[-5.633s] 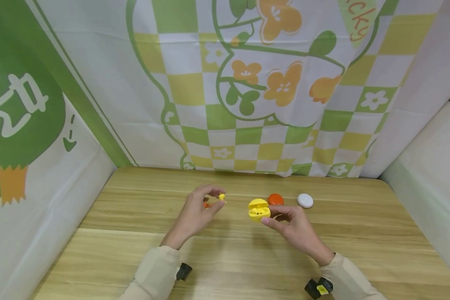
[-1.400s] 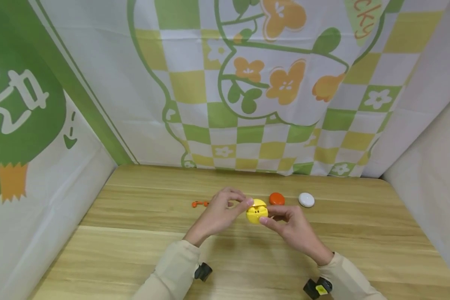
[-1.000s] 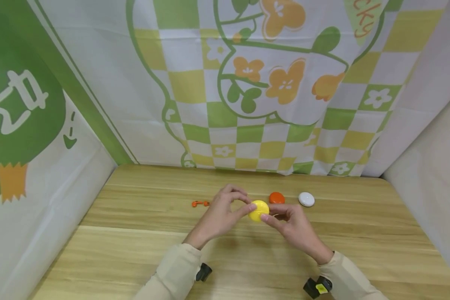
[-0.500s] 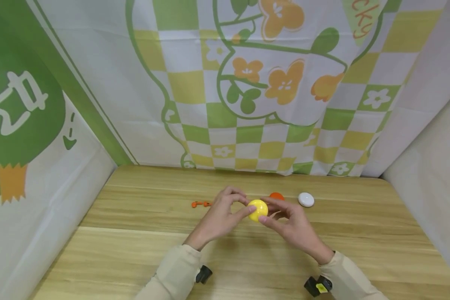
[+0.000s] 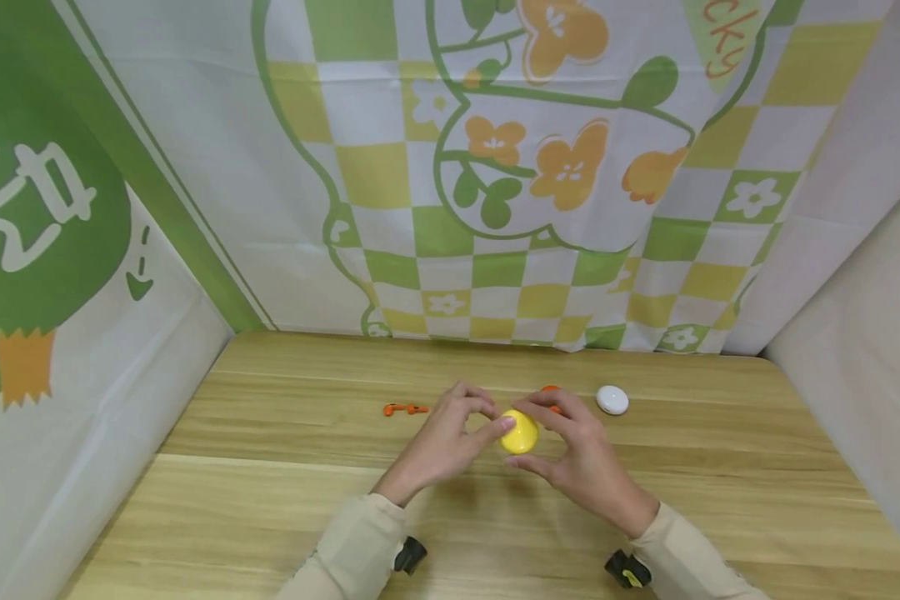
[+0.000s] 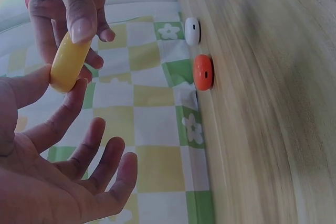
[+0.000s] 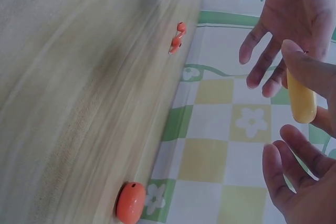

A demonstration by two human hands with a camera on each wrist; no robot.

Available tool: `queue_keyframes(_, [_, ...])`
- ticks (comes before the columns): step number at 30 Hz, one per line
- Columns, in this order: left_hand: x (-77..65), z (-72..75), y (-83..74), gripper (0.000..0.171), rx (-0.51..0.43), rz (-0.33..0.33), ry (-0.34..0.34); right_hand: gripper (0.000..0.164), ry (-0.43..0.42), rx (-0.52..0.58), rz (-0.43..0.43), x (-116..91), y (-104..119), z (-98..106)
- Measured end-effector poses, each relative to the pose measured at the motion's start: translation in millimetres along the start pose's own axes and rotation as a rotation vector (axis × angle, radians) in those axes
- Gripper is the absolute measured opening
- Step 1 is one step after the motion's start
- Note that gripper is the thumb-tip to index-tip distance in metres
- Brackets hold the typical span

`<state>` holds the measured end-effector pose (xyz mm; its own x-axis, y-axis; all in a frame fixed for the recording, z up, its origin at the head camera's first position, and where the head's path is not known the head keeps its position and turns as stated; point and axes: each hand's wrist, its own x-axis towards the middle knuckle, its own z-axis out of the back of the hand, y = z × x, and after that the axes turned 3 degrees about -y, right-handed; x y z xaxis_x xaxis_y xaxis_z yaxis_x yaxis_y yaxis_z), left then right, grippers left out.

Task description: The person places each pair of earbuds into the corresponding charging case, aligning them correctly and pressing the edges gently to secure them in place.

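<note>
A round, glossy yellow earbud case [image 5: 522, 435] is held above the table between both hands, its lid down. The left hand [image 5: 444, 435] pinches its left edge, thumb on the near face; in the left wrist view its other fingers spread away from the case. From the other side, the right hand [image 5: 591, 454] grips it with the thumb at the lower edge and fingers at the top. The right wrist view shows the yellow case [image 7: 302, 100] edge-on. Two orange earbuds [image 5: 394, 409] lie on the table left of the hands. Any earbuds inside the yellow case are hidden.
An orange earbud case [image 6: 202, 72] lies on the table behind the right hand, partly covered in the head view. To its right is a white case [image 5: 612, 399]. A patterned cloth [image 5: 495, 275] hangs along the table's back edge, with cloth walls at both sides.
The left hand, earlier holding a yellow earbud apart, has come to the case. The open yellow case has been shut and turned. The right hand has shifted its grip around it.
</note>
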<state>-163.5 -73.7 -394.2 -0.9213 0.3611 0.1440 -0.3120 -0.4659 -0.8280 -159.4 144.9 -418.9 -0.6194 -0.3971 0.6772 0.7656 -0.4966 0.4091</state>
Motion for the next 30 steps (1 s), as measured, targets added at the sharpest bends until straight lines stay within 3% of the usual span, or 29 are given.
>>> queue_keyframes(4, [0.2, -0.8, 0.9, 0.035, 0.002, -0.002, 0.009, 0.067, -0.015, 0.005, -0.003, -2, -2, 0])
queue_keyframes(8, [-0.2, -0.3, 3.2, 0.039, 0.011, 0.007, -0.005, 0.067, -0.019, 0.017, -0.061, -5, -7, 2])
queue_keyframes(16, [-1.0, 9.4, 11.2, 0.037, 0.075, 0.025, -0.131, 0.066, -0.031, -0.044, -0.205, -18, -26, 14])
queue_keyframes(21, [-3.0, 18.2, 17.8, 0.037, 0.091, 0.034, -0.172, 0.061, -0.040, -0.112, -0.267, -29, -40, 25])
queue_keyframes(30, [-6.5, 35.6, 29.1, 0.036, 0.109, 0.043, -0.209, 0.059, 0.083, -0.183, -0.539, -47, -68, 50])
